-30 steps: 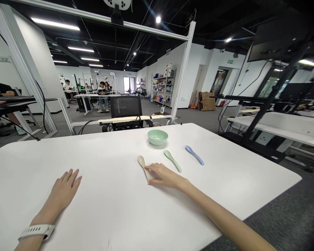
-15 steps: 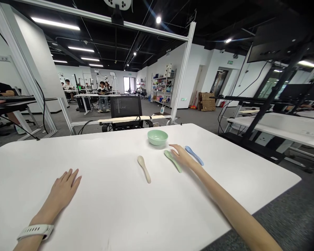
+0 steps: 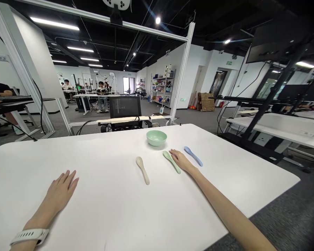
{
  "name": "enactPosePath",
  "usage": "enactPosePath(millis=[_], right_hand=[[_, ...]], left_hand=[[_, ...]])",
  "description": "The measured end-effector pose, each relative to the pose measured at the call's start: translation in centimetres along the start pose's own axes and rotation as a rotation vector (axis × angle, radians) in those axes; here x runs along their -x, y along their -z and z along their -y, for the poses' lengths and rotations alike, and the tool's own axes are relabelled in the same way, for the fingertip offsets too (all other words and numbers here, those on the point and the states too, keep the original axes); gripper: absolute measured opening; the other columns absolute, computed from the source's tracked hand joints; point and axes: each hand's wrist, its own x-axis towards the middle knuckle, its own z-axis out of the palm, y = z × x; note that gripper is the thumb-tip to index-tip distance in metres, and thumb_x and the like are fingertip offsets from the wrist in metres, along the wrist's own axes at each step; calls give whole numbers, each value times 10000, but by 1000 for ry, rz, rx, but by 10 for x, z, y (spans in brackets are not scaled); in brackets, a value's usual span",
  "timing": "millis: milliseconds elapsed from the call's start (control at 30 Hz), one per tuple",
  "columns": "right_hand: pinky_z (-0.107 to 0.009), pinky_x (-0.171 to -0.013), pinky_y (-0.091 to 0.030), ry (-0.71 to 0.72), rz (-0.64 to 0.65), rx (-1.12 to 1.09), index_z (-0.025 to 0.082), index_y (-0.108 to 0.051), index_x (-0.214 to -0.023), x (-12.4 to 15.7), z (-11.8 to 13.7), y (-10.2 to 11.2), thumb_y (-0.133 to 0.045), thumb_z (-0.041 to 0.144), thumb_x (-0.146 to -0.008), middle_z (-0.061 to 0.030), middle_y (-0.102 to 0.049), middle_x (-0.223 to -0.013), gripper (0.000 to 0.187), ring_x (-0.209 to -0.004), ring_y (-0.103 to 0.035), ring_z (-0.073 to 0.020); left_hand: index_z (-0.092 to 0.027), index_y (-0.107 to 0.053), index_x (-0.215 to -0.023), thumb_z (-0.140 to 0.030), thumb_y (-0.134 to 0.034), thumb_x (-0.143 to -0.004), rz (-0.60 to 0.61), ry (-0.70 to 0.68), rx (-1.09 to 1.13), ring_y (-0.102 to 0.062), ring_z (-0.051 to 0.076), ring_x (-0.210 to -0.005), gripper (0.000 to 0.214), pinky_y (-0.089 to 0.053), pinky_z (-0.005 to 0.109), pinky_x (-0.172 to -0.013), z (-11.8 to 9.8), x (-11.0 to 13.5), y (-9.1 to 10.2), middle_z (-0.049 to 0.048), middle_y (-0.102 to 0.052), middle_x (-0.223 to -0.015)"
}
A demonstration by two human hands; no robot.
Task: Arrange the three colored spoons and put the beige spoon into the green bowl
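My left hand (image 3: 59, 191) lies flat on the white table (image 3: 107, 205), fingers spread, holding nothing; a pale watch strap is around that wrist. Between the green spoon (image 3: 172, 162) and the blue spoon (image 3: 193, 156) rests my right hand (image 3: 181, 159), palm down and empty, its fingers loosely extended. Its fingertips are close beside the green spoon; whether they touch it I cannot tell. A cream spoon (image 3: 142, 170) lies to the left of the green one. Behind the spoons stands a light green bowl (image 3: 156, 138), upright.
A metal frame (image 3: 183, 69) rises behind the table's far edge, with a black mesh office chair (image 3: 125, 107) beyond it. To the right are a dark monitor stand (image 3: 264, 104) and another white desk (image 3: 282, 130). Several people sit at desks in the background.
My right hand has come down and slightly back, away from the bowl, onto the table beside the green spoon. My left hand has barely moved. Spoons and bowl stay in place.
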Motion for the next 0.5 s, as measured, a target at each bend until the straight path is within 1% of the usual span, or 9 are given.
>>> enactPosePath(millis=[167,367,500], right_hand=[[-476,-1232,-384,-2,5,5,104,-722,-1316,1,1,0,-435,254,-1019,-197,-626,-1483,439,-1445,-537,-299],[-464,-1246,-366,12,31,31,55,-693,-1352,1,-2,0,-396,263,-1033,-221,-598,-1506,482,-1460,-518,-299],[-500,-1236,-381,24,6,6,100,-708,-1343,-1,-10,-5,-405,275,-1030,-186,-620,-1492,470,-1450,-530,-307]], left_hand=[[-65,-519,-1505,-527,-209,-921,-22,-10,9,-443,387,-1513,807,-376,561,-1208,0,0,0,224,-506,-1605],[-32,-507,-1511,-562,-199,-892,32,0,-11,-407,404,-1534,871,-344,543,-1234,-1,-1,1,225,-476,-1628],[-58,-525,-1500,-511,-223,-909,0,-8,-3,-425,383,-1526,804,-363,547,-1219,0,0,0,223,-491,-1618]])
